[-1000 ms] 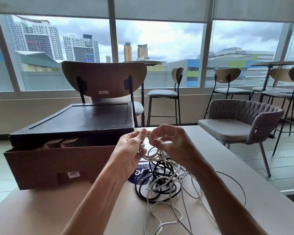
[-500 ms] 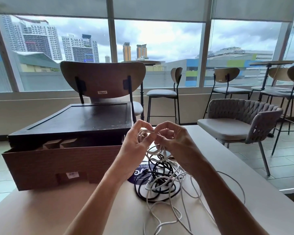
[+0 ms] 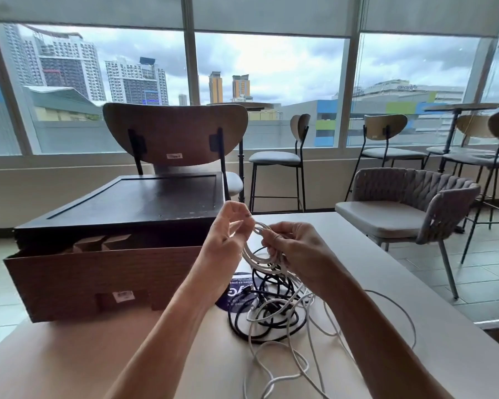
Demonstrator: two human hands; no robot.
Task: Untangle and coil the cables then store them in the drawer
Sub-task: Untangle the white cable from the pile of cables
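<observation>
A white cable (image 3: 260, 259) hangs in several loops between my hands above the table. My left hand (image 3: 228, 246) pinches the top of the loops with its fingers curled. My right hand (image 3: 294, 246) grips the same coil from the right side. Under the hands lies a tangle of black cable (image 3: 271, 315) mixed with loose white strands (image 3: 303, 367) that trail toward me. The wooden drawer (image 3: 98, 277) stands pulled out of its dark box (image 3: 144, 203) at the left, with wooden dividers showing inside.
The beige table (image 3: 386, 283) carries a dark round sticker (image 3: 236, 295) under the cables. A wooden-backed chair (image 3: 176, 133) stands behind the box. A woven grey armchair (image 3: 409, 208) and bar stools (image 3: 283, 159) stand to the right by the windows.
My hands have drawn slightly apart and the white loops now hang longer between them. The left hand rose a little; the coil has gained a turn.
</observation>
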